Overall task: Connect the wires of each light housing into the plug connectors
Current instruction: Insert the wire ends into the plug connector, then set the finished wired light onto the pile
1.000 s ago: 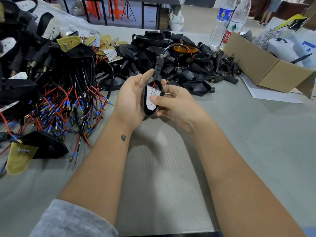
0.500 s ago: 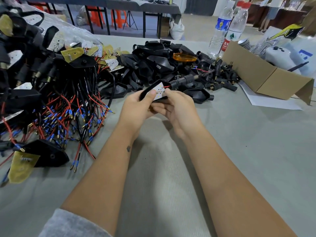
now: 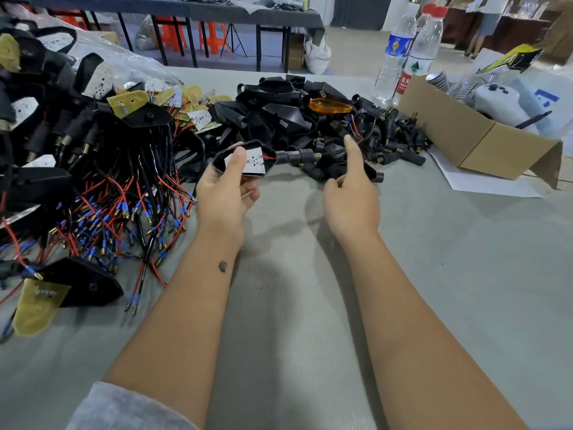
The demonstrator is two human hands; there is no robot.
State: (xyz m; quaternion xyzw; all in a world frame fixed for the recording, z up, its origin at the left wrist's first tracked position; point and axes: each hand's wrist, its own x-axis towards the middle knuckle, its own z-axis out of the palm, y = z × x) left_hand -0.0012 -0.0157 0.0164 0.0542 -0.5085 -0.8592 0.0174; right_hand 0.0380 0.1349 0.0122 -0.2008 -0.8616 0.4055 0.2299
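A grey table (image 3: 434, 290) is filling the view, and across its far side a heap of black housings (image 3: 279, 113) is lying, with one orange lens (image 3: 330, 105) sitting on top of it. Over on the left, a tangle of red and black wires (image 3: 124, 206) with blue-sleeved tips is spreading out from more housings and yellow circuit boards. On the right a cardboard box (image 3: 465, 141) is standing open, and two water bottles (image 3: 409, 54) are standing just behind its near corner.

Now the hands. The left hand (image 3: 223, 197) is cradling a black light housing (image 3: 245, 159) from below, fingers curled under it and the thumb pressing down on the white LED board inside. A red wire is running out of that board to the right into a black plug connector (image 3: 296, 156), which is sticking out sideways from the housing.

The right hand (image 3: 350, 197) is sitting just right of that connector, holding nothing: thumb pointing up, fingers loosely curled toward the palm. Its thumb tip is hovering in front of the pile; I cannot tell whether it is touching anything there.
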